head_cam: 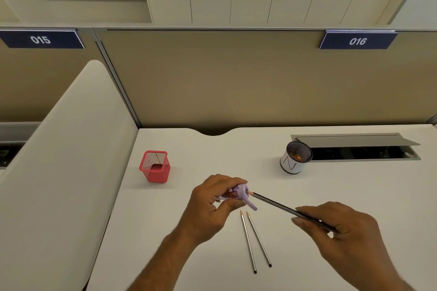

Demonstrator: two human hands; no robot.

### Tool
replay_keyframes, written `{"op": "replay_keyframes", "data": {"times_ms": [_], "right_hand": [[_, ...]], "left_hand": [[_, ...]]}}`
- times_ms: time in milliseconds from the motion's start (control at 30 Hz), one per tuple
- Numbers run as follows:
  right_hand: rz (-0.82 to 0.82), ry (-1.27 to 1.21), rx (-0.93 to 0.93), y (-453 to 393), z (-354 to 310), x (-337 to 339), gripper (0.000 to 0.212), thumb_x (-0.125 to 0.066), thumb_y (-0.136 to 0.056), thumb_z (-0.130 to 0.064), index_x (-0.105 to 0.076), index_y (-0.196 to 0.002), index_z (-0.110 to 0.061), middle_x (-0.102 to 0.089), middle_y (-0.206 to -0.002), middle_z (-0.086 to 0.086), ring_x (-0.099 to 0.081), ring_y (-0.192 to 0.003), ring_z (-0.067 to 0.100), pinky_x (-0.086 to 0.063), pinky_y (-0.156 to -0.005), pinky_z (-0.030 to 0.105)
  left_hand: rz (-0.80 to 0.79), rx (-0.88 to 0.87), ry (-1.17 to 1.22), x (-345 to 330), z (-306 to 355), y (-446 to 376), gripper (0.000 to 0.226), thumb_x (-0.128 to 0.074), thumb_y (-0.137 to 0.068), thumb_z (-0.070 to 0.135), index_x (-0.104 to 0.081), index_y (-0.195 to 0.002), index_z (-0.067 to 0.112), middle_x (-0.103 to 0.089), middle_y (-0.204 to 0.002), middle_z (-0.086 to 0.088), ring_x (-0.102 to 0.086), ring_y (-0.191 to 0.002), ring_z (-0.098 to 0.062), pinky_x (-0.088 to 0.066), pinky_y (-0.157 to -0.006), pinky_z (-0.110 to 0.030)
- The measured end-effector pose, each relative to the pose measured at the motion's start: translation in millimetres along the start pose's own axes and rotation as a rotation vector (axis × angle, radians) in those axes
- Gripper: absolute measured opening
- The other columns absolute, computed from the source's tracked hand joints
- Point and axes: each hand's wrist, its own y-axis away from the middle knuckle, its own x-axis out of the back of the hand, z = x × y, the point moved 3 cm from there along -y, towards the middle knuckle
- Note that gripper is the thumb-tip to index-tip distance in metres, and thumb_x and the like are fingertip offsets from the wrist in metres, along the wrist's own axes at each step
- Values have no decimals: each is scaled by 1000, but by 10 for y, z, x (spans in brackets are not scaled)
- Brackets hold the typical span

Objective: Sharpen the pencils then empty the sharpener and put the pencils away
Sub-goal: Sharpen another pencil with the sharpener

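Left hand [212,198] grips a lilac plastic sharpener [238,194]. Right hand [340,231] pinches a dark striped pencil [279,205], its tip at the sharpener's mouth. Two sharpened pencils [255,241] lie on the white desk [354,191].

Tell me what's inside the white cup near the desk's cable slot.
The white cup has a dark mesh liner, with brownish bits like pencil shavings at the bottom. The near wall hides the rest.

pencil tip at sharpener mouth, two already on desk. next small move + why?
Probably slide the pencil in the right hand into the purple sharpener held by the left hand: its tip sits just outside the hole. Two pencils on the desk already look pointed.
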Motion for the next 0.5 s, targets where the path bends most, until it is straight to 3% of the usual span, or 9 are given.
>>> {"op": "replay_keyframes", "data": {"times_ms": [133, 267, 400, 500], "right_hand": [[-54, 97, 85, -18, 21, -25, 14, -82, -70, -30, -78, -83, -29, -61, -66, -25, -54, -63, 2, -42, -61, 7], [-82, 225, 173, -48, 93, -74, 30, -89, -60, -13, -75, -84, -22, -64, -69, -18, -53, -53, 4, -46, -51, 18], [3, 279, 428, -64, 147, -134, 4, -78, -78, -17, -77, -80, -14, -69, -70, -6, -60, -53, 18, -50, -45, 26], [40, 328, 596, -59, 217, -206, 14, -75, -81, -21, -79, -85, -8, -72, -71, 1, -57, -49, 22, -48, -43, 29]], "left_hand": [[-56, 7, -71, -20, -25, 5, 27, -72, -86, 21, -69, -112, 30, -68, -107, 17, -62, -100, -14, -50, -80, -18], [-164, 25, -155, -31, -67, 0, 26, -71, -87, 23, -69, -112, 29, -68, -104, 16, -60, -98, -12, -50, -82, -22], [-312, 81, -174, -9, -114, -4, 25, -70, -88, 23, -68, -111, 30, -67, -100, 13, -60, -93, -11, -51, -80, -27], [-358, 127, -159, 26, -137, -4, 24, -71, -87, 21, -69, -107, 33, -67, -96, 11, -60, -88, -12, -50, -76, -22]]}}
